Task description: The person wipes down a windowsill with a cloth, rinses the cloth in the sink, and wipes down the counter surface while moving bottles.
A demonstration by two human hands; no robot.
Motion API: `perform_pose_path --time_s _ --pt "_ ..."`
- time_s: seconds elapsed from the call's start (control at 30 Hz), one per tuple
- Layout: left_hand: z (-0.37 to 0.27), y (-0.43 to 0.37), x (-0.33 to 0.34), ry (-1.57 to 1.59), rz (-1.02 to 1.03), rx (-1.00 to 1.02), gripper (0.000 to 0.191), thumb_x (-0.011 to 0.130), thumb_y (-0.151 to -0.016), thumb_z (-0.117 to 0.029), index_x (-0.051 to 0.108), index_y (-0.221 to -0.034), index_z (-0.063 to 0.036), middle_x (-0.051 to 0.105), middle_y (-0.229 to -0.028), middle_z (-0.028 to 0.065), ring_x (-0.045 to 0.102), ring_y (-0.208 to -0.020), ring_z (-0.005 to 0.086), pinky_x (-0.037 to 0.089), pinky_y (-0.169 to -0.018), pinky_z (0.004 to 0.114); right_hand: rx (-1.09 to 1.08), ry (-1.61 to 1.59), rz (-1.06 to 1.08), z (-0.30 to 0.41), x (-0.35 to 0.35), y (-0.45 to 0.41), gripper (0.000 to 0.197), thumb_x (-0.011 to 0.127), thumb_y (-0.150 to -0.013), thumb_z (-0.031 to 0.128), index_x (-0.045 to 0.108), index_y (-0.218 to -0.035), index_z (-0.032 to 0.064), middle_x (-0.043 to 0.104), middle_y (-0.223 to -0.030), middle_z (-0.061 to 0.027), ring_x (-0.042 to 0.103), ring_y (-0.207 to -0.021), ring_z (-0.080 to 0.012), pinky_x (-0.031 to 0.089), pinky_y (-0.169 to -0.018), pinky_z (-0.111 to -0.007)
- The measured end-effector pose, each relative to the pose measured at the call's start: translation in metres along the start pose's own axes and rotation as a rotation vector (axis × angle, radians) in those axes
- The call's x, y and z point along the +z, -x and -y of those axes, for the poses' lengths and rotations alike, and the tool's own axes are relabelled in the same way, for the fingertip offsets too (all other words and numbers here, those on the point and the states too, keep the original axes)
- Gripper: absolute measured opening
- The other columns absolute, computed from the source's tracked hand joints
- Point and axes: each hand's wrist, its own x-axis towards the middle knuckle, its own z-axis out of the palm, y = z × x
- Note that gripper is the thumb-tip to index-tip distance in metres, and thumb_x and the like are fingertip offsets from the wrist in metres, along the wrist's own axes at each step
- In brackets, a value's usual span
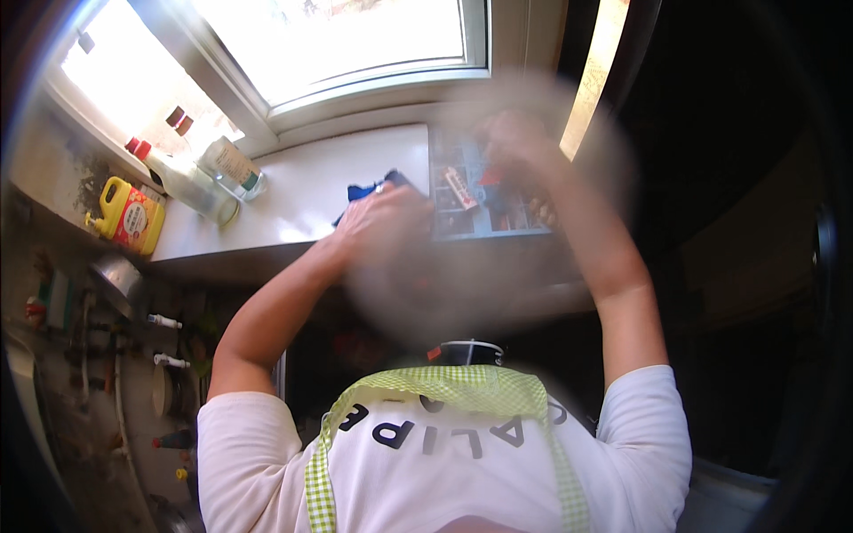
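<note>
On the white windowsill, my left hand (386, 212) presses down over a dark blue cloth (363, 192), whose folds stick out around the fingers. Smudges on the view partly cover this hand. My right hand (513, 136) reaches over a compartmented tray (455, 233) at the sill's right part. A smudge blurs the hand, so its fingers and anything in them cannot be made out. A small white tube or packet with red marks (460, 188) lies in the tray, left of and below that hand. Something red (490, 176) lies just under it.
Two clear bottles, one with a red cap (190, 186) and one with a brown cap (233, 163), lean at the sill's left. Beside them stands a yellow jug with a pump (138, 220). A window (373, 76) rises behind. Pipes and a metal bowl (118, 283) are lower left.
</note>
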Motion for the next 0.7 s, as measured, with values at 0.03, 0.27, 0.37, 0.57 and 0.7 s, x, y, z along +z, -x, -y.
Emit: perform_pose_path --time_s 0.03,0.27,0.37,0.57,0.7 --pt "0.002 -0.007 -0.002 -0.085 -0.023 0.015 0.034 0.051 -0.083 -0.003 0.064 -0.114 -0.0094 0.058 -0.107 0.0073 0.056 -0.094 0.0252 0.049 -0.079 0.035 0.002 -0.044 0.035 0.005 -0.011 0.003 0.037 0.059 -0.072 0.011 0.068 -0.106 0.0181 0.067 -0.106 -0.0119 0.062 -0.103 -0.0295 0.051 -0.085 -0.04" --pt "-0.016 0.021 0.012 -0.071 -0.057 0.09 0.039 0.056 -0.078 -0.001 0.062 -0.116 -0.0075 0.056 -0.104 0.006 0.055 -0.09 0.0265 0.05 -0.078 0.035 0.028 0.023 0.022 0.0 -0.003 0.006 0.035 0.061 -0.075 0.009 0.067 -0.108 0.0189 0.066 -0.107 -0.0118 0.062 -0.104 -0.0298 0.051 -0.086 -0.04" --pt "-0.01 0.017 0.007 -0.062 -0.079 0.08 0.037 0.055 -0.08 -0.002 0.062 -0.116 -0.0081 0.057 -0.103 0.0046 0.055 -0.089 0.0257 0.051 -0.077 0.036 -0.002 0.035 0.021 0.006 -0.007 0.001 0.035 0.061 -0.075 0.009 0.067 -0.108 0.0194 0.066 -0.108 -0.0119 0.062 -0.104 -0.0297 0.051 -0.087 -0.04" --pt "-0.022 0.028 0.012 -0.097 -0.079 0.015 0.035 0.055 -0.081 -0.003 0.062 -0.115 -0.0082 0.057 -0.102 0.0046 0.057 -0.092 0.0254 0.05 -0.076 0.036 -0.002 0.041 0.013 0.003 0.001 0.002 0.035 0.062 -0.076 0.009 0.067 -0.108 0.0198 0.066 -0.108 -0.0117 0.062 -0.104 -0.03 0.051 -0.086 -0.041" --pt "-0.017 0.022 0.007 -0.088 -0.1 0.034 0.034 0.055 -0.081 -0.003 0.063 -0.114 -0.0086 0.058 -0.102 0.0051 0.057 -0.092 0.026 0.05 -0.075 0.037 -0.032 0.08 0.007 0.007 -0.001 0.002 0.034 0.063 -0.076 0.01 0.067 -0.109 0.0195 0.066 -0.109 -0.0116 0.061 -0.106 -0.0294 0.05 -0.087 -0.041"
